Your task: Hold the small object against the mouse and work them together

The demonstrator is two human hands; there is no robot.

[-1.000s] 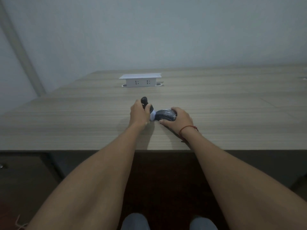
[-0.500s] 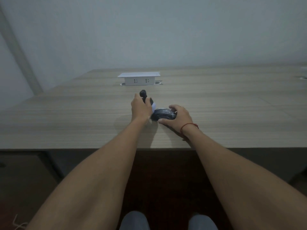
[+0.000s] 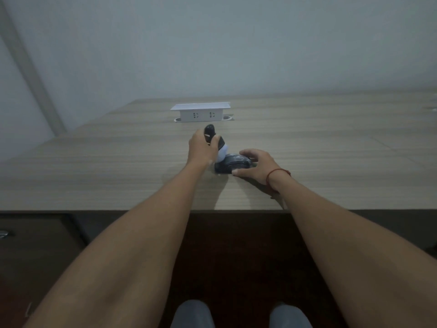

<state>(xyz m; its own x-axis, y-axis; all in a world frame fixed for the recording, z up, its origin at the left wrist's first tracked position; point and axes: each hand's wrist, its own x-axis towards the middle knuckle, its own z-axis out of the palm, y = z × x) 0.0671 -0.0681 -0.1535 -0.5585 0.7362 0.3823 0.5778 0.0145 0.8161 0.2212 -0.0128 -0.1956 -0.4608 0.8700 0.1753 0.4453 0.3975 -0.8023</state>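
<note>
The dark handheld device [image 3: 211,134] stands tilted in the left hand [image 3: 202,150], its long axis running up and away from the person, rounded top leaning toward the white socket box [image 3: 200,112]. The left fingers curl round its middle, thumb [image 3: 214,141] pressed on the near face, so the black top pokes out above the fist and a pale whitish lower part [image 3: 222,153] shows just below and to the right of the thumb. Right beside that pale end lies the dark cradle [image 3: 230,164] on the wooden table [image 3: 94,166]. The right hand [image 3: 256,165] arches over the cradle, fingers spread and bent across its far side, thumb against its near edge. The device is glossy black with a small orange mark.
</note>
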